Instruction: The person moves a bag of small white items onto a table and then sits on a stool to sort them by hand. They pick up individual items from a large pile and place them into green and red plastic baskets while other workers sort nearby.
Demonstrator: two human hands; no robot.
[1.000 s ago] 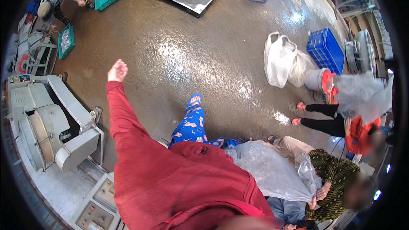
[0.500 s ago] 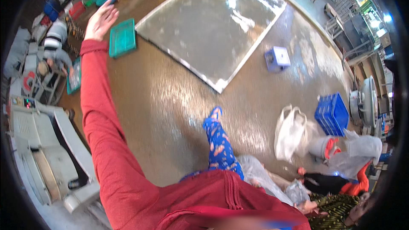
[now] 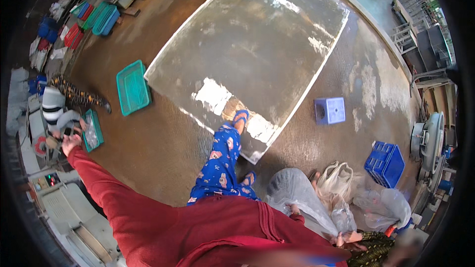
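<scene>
My left arm, in a dark red sleeve, reaches out to the left. My left hand (image 3: 72,143) appears close to a co-worker in the picture, but its small fingers do not show clearly. Low at the right of my body, my right hand (image 3: 294,209) shows partly, closed at the edge of a large clear plastic bag (image 3: 287,188). The bag bulges with something I cannot make out. Beside it, a co-worker's hands (image 3: 349,238) are at a smaller clear bag (image 3: 342,216). One sandalled foot (image 3: 241,117) is on a wet, pale-edged slab (image 3: 237,59).
A green tray (image 3: 133,87) lies left of the slab. A person (image 3: 53,104) bends over another green tray (image 3: 93,130) beside a grey machine (image 3: 74,212). At right are a purple stool (image 3: 330,111), a blue crate (image 3: 385,164) and a large fan (image 3: 430,138). The floor looks wet.
My left arm has swung down and outward to the left from its raised, open-handed reach. My body has moved forward, and one foot now stands on the slab.
</scene>
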